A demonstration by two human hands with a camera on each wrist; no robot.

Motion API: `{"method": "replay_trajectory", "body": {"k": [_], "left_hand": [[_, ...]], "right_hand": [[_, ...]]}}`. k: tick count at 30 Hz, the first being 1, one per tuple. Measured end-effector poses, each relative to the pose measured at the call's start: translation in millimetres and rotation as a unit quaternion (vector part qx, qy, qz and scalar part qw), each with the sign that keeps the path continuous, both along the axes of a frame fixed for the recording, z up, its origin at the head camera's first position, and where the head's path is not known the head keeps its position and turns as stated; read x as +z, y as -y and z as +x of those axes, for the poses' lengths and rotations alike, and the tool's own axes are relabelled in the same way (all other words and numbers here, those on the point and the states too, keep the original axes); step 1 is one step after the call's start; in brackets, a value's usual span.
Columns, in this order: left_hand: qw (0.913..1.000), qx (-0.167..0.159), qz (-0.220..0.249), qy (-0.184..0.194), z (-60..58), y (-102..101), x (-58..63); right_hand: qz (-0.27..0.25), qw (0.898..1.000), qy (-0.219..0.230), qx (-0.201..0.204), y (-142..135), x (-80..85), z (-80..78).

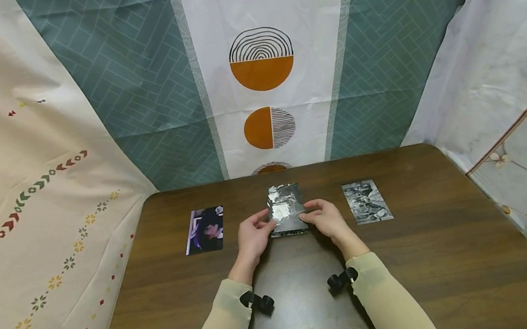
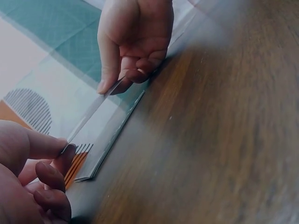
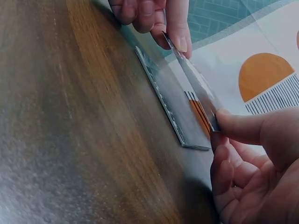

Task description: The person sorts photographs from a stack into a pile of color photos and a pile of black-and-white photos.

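Observation:
A glossy black-and-white photo card [image 1: 286, 210] is held by its two side edges between both hands. My left hand [image 1: 254, 236] pinches its left edge between thumb and fingers. On the opposite edge, the thumb and fingers of my right hand [image 1: 327, 219] pinch it too. Both wrist views show the card edge-on, raised above a thin stack of cards [image 3: 161, 105] on the table. In the head view the held card covers most of that stack, with only a strip showing at the near edge.
To the left on the brown wooden table [image 1: 438, 275] lies a colour photo card [image 1: 206, 230] with purple tones. A black-and-white photo card [image 1: 367, 202] lies to the right. Patterned cloth [image 1: 154, 90] hangs behind the table's far edge and along both sides.

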State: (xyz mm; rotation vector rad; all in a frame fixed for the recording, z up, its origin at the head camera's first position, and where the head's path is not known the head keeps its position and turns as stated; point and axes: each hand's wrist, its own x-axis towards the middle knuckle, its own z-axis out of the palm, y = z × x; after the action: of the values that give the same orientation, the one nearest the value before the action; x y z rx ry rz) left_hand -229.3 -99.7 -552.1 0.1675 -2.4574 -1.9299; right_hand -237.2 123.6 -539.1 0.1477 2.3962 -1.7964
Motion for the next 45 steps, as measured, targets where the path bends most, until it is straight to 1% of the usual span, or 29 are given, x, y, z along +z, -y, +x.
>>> {"method": "replay_trajectory", "body": {"k": [5,13,17,22,25,28,34,39,42,45], "left_hand": [[1.0,-0.001,0.001,-0.006,-0.4,-2.8,2.5],[0.9989,-0.005,0.036,-0.031,0.2,-10.1,4.2],[0.9984,-0.003,0.038,-0.041,1.4,-16.9,5.4],[0.9979,-0.004,0.037,-0.053,2.6,-29.3,4.0],[0.9981,-0.011,0.024,-0.055,4.0,-38.5,5.2],[0.9979,-0.018,0.022,-0.058,5.2,-49.5,7.6],[0.997,-0.027,0.051,-0.053,6.3,-77.0,12.9],[0.9968,-0.04,0.051,-0.046,7.1,-100.2,16.7],[0.997,-0.052,0.037,-0.044,7.8,-113.5,16.2],[0.9967,-0.062,0.024,-0.047,7.9,-126.3,12.5]], "right_hand": [[0.0,1.0,-0.008,-0.001,-2.4,-0.9,-0.3],[0.017,1.0,-0.021,-0.009,-6.6,-2.1,0.0],[0.026,0.999,-0.03,-0.007,-13.2,-0.1,0.9],[0.034,0.999,-0.04,-0.005,-26.1,2.9,2.3],[0.037,0.998,-0.042,-0.005,-36.0,4.8,3.5],[0.044,0.998,-0.042,-0.003,-47.5,5.7,5.0],[0.058,0.998,-0.04,-0.001,-73.8,3.2,6.0],[0.075,0.996,-0.045,0.001,-97.9,3.1,8.4],[0.089,0.995,-0.049,0.002,-112.6,4.7,11.3],[0.098,0.994,-0.047,-0.002,-125.7,5.5,13.8]]}}
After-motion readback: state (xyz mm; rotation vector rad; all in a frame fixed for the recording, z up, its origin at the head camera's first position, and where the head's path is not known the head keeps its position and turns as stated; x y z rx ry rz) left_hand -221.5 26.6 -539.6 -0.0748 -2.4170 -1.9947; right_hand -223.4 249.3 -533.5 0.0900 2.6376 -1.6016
